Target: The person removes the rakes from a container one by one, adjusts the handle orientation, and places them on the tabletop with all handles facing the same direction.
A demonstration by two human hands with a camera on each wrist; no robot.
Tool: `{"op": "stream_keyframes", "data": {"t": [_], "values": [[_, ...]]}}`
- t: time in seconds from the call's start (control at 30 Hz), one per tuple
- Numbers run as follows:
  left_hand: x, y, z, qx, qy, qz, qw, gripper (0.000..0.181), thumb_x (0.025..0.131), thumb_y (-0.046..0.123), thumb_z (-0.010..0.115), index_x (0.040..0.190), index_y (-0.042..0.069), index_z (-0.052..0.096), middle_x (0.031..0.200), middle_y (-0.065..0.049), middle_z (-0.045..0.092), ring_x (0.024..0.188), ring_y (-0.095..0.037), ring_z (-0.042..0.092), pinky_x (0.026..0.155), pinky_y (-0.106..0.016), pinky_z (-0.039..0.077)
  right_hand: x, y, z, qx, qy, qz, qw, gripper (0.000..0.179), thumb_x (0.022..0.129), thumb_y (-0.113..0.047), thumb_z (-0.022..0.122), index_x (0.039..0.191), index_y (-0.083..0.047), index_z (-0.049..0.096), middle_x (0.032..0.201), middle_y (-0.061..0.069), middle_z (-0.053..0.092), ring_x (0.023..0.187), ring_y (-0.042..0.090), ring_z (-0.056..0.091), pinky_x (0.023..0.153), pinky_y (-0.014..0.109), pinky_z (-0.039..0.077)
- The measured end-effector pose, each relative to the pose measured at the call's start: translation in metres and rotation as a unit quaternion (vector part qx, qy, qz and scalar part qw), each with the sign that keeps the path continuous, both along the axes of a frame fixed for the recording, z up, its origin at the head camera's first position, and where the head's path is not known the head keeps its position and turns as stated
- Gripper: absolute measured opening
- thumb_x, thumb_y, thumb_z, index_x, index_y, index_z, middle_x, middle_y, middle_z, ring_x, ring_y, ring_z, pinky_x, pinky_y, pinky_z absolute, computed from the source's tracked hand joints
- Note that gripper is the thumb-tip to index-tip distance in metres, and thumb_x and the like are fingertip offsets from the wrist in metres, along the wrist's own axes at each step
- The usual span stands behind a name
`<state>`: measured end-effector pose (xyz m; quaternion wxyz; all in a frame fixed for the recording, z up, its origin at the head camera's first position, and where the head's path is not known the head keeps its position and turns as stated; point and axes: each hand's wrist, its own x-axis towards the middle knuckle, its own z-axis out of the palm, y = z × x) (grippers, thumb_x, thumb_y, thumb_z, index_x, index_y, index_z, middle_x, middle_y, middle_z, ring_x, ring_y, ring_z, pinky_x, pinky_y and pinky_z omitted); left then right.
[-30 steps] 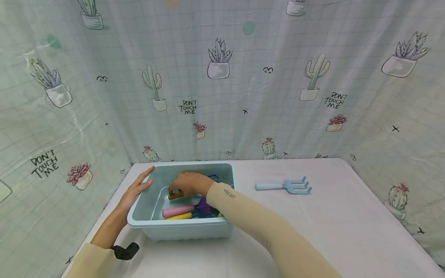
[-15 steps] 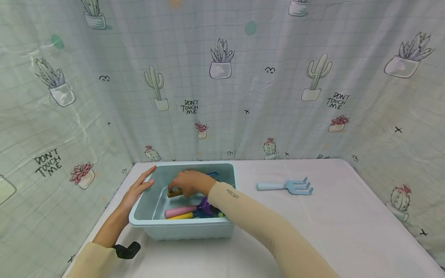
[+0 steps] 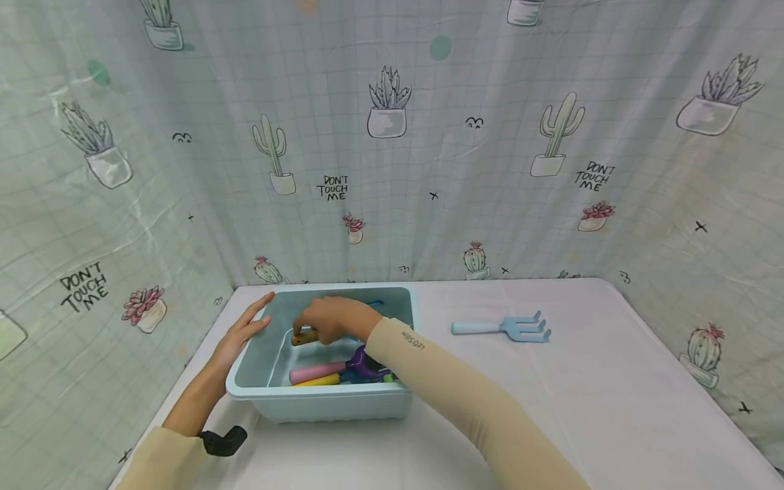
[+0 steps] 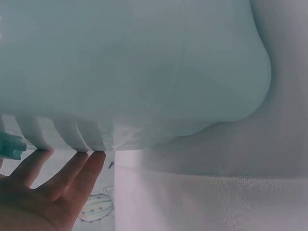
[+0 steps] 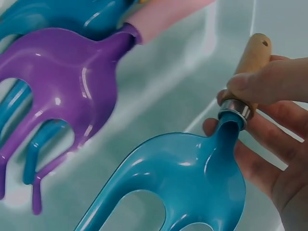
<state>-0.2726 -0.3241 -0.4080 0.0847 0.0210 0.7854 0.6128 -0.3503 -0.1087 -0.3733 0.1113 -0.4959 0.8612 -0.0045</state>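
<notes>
My right hand [image 3: 331, 318] is inside the light blue plastic bin [image 3: 331, 410], gripping the short wooden handle [image 3: 305, 337] of a blue hand rake [image 5: 192, 163]. Thumb and fingers close on that handle at its metal collar in the right wrist view. A purple hand rake [image 5: 72, 77] with a pink handle [image 3: 317, 371] lies beside it in the bin, over another blue tool [image 5: 53, 19]. My left hand [image 3: 235, 340] rests at the bin's left rim, its fingers nearly straight. In the left wrist view, fingertips [image 4: 98, 156] touch the bin's side wall.
A yellow handle [image 3: 317, 381] lies along the bin's near side. Right of the bin, a light blue hand rake [image 3: 499, 328] lies on the white table [image 3: 588, 395], prongs to the right. A cactus-print curtain [image 3: 429, 156] hangs behind and along both sides.
My right hand has shifted slightly backward and to the left inside the bin, with the rake in its grip. My left hand keeps its place at the rim.
</notes>
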Motion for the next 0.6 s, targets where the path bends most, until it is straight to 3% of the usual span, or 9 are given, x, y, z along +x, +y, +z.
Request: {"op": "stream_keyframes", "data": {"t": [0.13,0.33,0.5,0.6], "values": [[-0.001,0.002,-0.001,-0.007,0.004,-0.001,1.0,0.063,0.112,0.043,0.037,0.167,0.034,0.009,0.176,-0.01,0.004,0.159,-0.039,0.017,0.108,-0.036,0.043,0.004,-0.001,0.007,0.004,0.003,0.0,1.0,0.046,0.098,-0.007,0.067,0.137,-0.031,0.067,0.127,-0.008,0.07,0.094,0.008,0.061,0.081,0.024,0.052],[-0.001,0.002,-0.002,0.001,0.007,-0.003,1.0,0.062,0.112,0.042,0.036,0.167,0.035,0.009,0.176,-0.008,0.003,0.159,-0.038,0.016,0.118,-0.055,0.031,0.008,-0.005,0.017,0.017,0.01,-0.003,0.9998,0.046,0.101,-0.011,0.065,0.14,-0.035,0.064,0.125,-0.01,0.07,0.088,0.009,0.061,0.074,0.023,0.051],[0.0,0.002,-0.001,0.005,0.012,-0.01,0.9999,0.062,0.112,0.042,0.035,0.167,0.033,0.009,0.176,-0.008,0.003,0.158,-0.038,0.018,0.111,-0.041,0.041,0.011,-0.006,0.028,0.027,0.025,-0.003,0.9993,0.051,0.099,-0.008,0.065,0.141,-0.038,0.062,0.126,-0.011,0.068,0.093,0.01,0.058,0.081,0.026,0.05],[0.001,0.001,-0.001,0.01,0.011,-0.009,0.9998,0.061,0.113,0.04,0.034,0.167,0.032,0.009,0.176,-0.008,0.003,0.159,-0.039,0.016,0.113,-0.044,0.039,0.014,-0.006,0.036,0.032,0.039,-0.002,0.9987,0.053,0.098,-0.009,0.066,0.141,-0.04,0.061,0.127,-0.012,0.067,0.1,0.01,0.057,0.085,0.028,0.051]]}}
